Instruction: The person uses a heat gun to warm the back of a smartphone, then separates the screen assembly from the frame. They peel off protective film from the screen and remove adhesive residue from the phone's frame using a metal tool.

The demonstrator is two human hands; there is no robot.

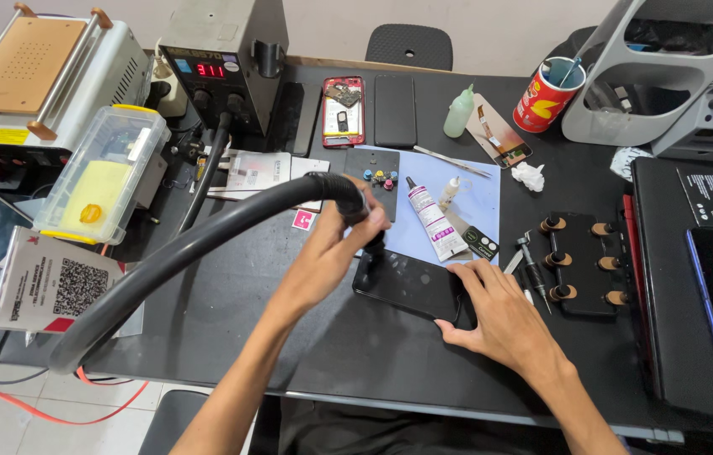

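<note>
My left hand [333, 251] grips the handle of a hot-air tool [355, 202] on a thick black hose [205, 240], its nozzle pointing down at the upper left corner of a black phone [407, 285]. The phone lies flat on the dark table. My right hand [498, 316] rests open and flat on the phone's right end, holding it down.
A hot-air station with a red display [221, 59] stands at the back left beside a heating plate machine [45, 72] and a clear plastic box [104, 173]. A glue tube [434, 223], small bottles, screwdrivers [533, 270], an opened red phone [343, 109], a red cup [546, 94] and a black clamp jig [579, 261] lie around.
</note>
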